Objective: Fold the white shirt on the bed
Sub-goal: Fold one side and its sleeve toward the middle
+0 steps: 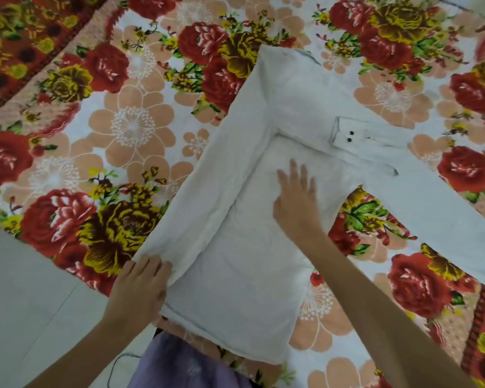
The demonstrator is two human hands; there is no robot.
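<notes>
The white shirt (244,289) lies flat on the flowered bedspread (123,130), hem toward me. Its left side is turned over onto the body as a long band running up from the hem corner. A cuff with two dark buttons (347,134) lies across the upper chest, and the other sleeve (437,219) stretches out to the right. My left hand (140,289) grips the folded edge at the near left corner, fingers curled over the cloth. My right hand (297,200) rests flat on the middle of the shirt, fingers straight and spread.
The bedspread with red, yellow and peach flowers fills most of the view. A pale tiled floor (25,289) shows at the lower left beside the bed's edge. A purple garment (185,365) is at the bottom, close to my body.
</notes>
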